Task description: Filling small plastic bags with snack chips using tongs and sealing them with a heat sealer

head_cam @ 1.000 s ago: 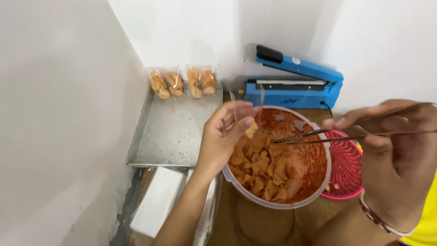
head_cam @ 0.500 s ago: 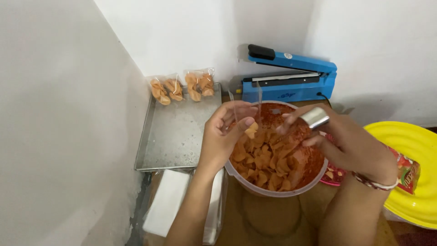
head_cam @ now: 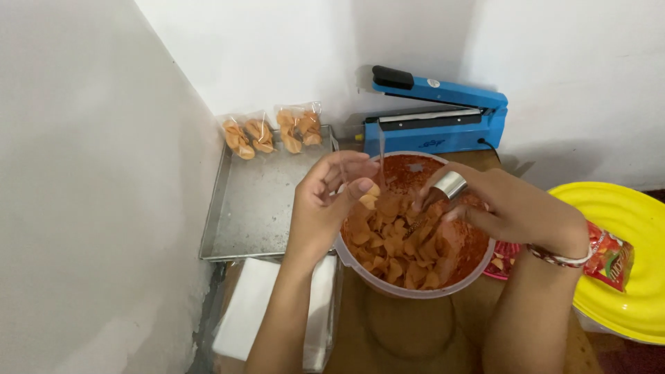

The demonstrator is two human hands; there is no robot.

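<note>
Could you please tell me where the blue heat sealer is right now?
In the head view, the blue heat sealer stands against the back wall, just behind the bowl of chips and right of the metal tray.

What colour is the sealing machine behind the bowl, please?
Blue, with a black handle end; the head view shows the sealing machine best.

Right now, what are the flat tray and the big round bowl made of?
The tray looks like metal: dull grey, with a soft sheen and a thin raised rim. The bowl looks like clear plastic: the orange chips show through its wall, which is smeared red.
</note>
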